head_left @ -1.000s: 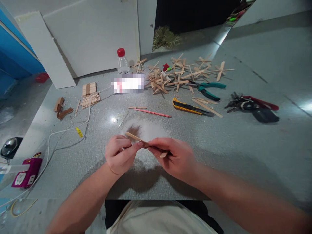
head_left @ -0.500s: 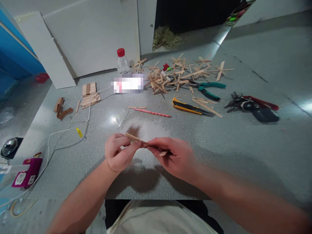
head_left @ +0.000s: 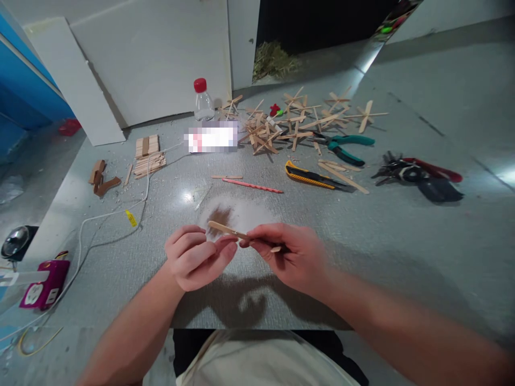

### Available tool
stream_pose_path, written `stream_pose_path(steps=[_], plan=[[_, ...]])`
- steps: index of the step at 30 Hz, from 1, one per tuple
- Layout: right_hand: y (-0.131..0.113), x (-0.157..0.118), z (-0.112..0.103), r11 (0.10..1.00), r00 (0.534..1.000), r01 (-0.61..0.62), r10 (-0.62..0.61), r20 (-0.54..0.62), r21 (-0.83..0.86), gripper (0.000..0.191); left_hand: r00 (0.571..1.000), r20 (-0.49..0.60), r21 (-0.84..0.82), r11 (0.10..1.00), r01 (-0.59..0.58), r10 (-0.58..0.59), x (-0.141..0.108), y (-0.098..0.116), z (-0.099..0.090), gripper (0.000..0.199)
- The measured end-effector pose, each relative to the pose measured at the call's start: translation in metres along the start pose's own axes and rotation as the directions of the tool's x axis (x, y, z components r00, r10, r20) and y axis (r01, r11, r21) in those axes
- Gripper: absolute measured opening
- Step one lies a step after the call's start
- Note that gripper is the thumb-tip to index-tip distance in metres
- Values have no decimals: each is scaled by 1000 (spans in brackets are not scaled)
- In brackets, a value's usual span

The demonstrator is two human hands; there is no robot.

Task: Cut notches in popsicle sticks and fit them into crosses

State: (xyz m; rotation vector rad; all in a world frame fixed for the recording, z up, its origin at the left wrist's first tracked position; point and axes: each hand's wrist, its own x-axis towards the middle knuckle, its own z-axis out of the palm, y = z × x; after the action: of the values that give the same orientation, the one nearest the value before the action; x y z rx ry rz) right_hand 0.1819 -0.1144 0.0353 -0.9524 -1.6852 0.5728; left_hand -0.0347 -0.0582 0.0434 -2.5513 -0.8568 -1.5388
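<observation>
My right hand (head_left: pixel 295 252) pinches a wooden craft stick (head_left: pixel 225 229) above the table, its rounded end pointing left. The tip of another stick piece (head_left: pixel 276 249) sticks out under the curled right fingers. Just below the first stick is my left hand (head_left: pixel 199 257), its fingers curled and the thumb pressed to the forefinger. What lies between those fingertips, if anything, is hidden. Under the stick are a brown smudge (head_left: pixel 220 216) and pale dust on the table (head_left: pixel 161 257).
Crossed craft sticks (head_left: pixel 261 134) lie in a heap at the back, near a red-capped bottle (head_left: pixel 204 104). A red pencil (head_left: pixel 253 185), utility knife (head_left: pixel 311 176), green-handled pliers (head_left: pixel 348 147) and hole punch (head_left: pixel 418 174) lie beyond my hands. Stacked sticks (head_left: pixel 148 155) and a white cable (head_left: pixel 82 230) are left.
My left hand has drawn back left and slightly down from the stick, leaving more of it showing. My right hand has shifted slightly right, still holding the stick.
</observation>
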Motion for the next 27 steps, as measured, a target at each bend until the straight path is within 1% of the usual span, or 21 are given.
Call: stream_pose_path(steps=[2,3,5,8,11,13,16,19,21,22,24,27], plan=[[0,0,1,999,1000,21,-21,-3,-35,15,989,-49,-2,991,-136,136,2,1,2,22],[0,0,1,998,999,34,-34,-3,-61,13,975,-77,2,978,-211,210,4,0,3,23],[1,0,1,989,998,68,-70,-5,-131,10,952,-102,29,957,-288,290,8,-2,5,24],[4,-2,0,961,989,146,-146,20,-235,12,923,-107,60,929,-364,369,12,-6,8,24],[8,-4,-2,928,976,218,-212,52,-302,18,919,-97,78,924,-375,382,12,-8,9,21],[10,-4,-3,920,976,218,-213,50,-325,20,934,-93,88,937,-338,346,8,-8,9,16],[12,-3,-4,928,987,153,-160,9,-340,17,966,-115,93,971,-220,230,1,-9,9,13],[12,-2,-4,931,991,115,-131,-24,-346,15,983,-183,90,996,-10,27,-2,-19,11,14],[12,-1,-5,931,988,127,-148,-36,-343,17,971,-193,87,984,157,-138,0,-31,13,24],[12,-2,-5,930,986,136,-159,-40,-341,19,966,-166,87,973,216,-200,1,-38,14,29],[12,-2,-6,928,983,155,-179,-40,-340,24,964,-56,100,959,266,-262,5,-49,15,27],[11,-2,-7,927,978,192,-208,-16,-323,28,960,139,66,969,238,-245,7,-52,13,15]])
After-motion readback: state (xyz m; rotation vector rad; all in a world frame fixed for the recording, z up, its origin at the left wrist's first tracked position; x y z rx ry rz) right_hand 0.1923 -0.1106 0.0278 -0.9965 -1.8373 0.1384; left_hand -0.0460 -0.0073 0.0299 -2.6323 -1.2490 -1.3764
